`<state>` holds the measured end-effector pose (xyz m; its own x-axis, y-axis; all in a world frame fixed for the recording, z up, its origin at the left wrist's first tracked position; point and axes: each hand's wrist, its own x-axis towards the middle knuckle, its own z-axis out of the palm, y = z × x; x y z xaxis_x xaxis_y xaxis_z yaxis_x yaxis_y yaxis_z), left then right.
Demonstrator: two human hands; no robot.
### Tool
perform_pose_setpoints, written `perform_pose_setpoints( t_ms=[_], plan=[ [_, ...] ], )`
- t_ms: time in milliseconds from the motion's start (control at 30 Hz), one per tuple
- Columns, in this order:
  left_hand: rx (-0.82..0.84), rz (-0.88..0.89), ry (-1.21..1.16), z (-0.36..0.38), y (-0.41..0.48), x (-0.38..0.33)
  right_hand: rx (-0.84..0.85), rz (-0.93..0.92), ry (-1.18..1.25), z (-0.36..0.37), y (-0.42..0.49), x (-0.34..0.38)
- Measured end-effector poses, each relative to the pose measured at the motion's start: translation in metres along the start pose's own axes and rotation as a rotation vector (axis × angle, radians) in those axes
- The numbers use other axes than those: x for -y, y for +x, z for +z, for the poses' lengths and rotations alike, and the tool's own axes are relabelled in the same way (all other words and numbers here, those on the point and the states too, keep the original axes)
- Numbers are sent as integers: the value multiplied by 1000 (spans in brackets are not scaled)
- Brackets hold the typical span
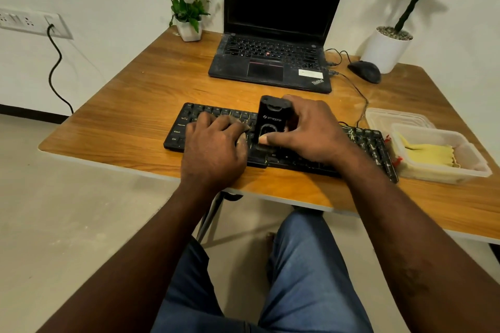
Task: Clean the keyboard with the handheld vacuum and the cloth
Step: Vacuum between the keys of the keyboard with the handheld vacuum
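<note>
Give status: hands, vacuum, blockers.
Right hand grips handheld vacuum, upright on keyboard middle. Left hand rests on left keys. Yellow cloth in plastic container, untouched. Nothing blocking.

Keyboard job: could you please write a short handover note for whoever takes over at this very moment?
Right hand grips the handheld vacuum, upright on the keyboard at its middle keys.
Left hand rests on the left keys, holding nothing.
The yellow cloth lies in the clear container by the keyboard's right end.
Done: vacuum set on the keys.
Left: pale specks show on the right keys; vacuum those, then wipe with the cloth.
</note>
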<state>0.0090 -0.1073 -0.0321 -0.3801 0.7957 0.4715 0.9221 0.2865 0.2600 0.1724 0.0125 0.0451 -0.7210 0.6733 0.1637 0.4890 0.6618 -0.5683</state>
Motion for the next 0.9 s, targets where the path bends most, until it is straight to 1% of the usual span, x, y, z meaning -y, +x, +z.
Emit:
perform_pose_setpoints(
  t_ms=[33,133,167,200,233,333,367,400,433,500,567,600,633,733,767,800,833,900],
  plan=[
    [2,1,0,0,0,-1,-47,23,-26,-2,4,-4],
    [11,4,-6,-1,0,-2,-242,202,-148,-15,15,-16],
    [14,2,-8,-2,0,-2,-282,230,-189,-17,17,-16],
    [16,0,-7,-2,0,-1,-276,213,-205,-15,16,-14],
    [16,1,-4,-2,0,-1,-222,170,-187,-12,13,-8],
    [-1,9,-6,-2,0,-1,25,5,-82,2,-1,12],
    [-8,10,-10,-1,0,-1,50,-25,-78,4,-2,14],
    [-10,10,-9,-1,0,-1,20,-26,-90,3,0,12],
    [-8,8,-5,-1,0,-1,-47,6,-113,1,4,7],
    [-3,8,-10,0,0,0,-202,148,-178,-7,14,-6],
    [-1,8,-26,-1,-1,0,-284,244,-198,-13,16,-12],
    [-3,8,-37,-1,0,1,-270,231,-176,-12,13,-10],
    [-6,3,-51,-2,0,1,-216,190,-143,-8,8,-5],
    [-7,-9,-68,-2,2,3,32,33,-19,4,-12,16],
    [-2,-9,-64,-1,2,3,80,-1,3,8,-15,18],
    [1,-8,-62,-1,2,3,73,-13,6,9,-15,17],
    [3,-8,-64,-1,1,3,19,7,-3,8,-11,13],
    [1,-12,-75,-1,1,3,-146,117,-80,-1,3,0]
  ],
)
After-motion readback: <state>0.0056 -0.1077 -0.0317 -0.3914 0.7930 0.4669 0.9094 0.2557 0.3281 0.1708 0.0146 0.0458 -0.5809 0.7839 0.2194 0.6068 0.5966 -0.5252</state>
